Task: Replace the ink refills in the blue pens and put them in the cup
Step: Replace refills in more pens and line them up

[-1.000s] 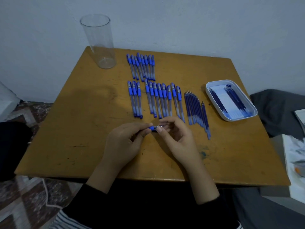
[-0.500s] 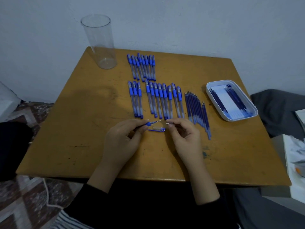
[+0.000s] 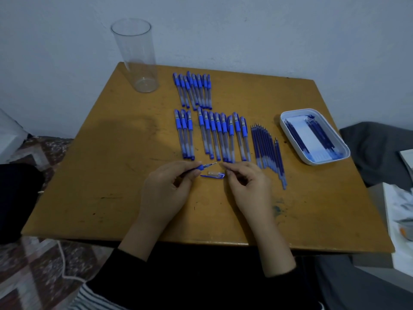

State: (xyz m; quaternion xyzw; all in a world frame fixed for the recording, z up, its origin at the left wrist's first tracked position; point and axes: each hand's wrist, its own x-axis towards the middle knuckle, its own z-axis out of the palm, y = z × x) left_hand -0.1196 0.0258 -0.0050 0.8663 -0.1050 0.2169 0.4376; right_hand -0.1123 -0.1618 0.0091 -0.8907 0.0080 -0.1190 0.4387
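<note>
Near the middle of the counter, a left hand grips an uncapped blue pen, long axis left-right, tip pointing right and slightly far. The right hand pinches thumb to forefinger, possibly on a small part. A loose cap lies between them.

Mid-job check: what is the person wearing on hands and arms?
The left hand and right hand are bare: no gloves, no ring or watch in view. A black left sleeve and black right sleeve end short of the wrists, forearms uncovered. Black-and-white striped fabric shows beside the left sleeve.
</note>
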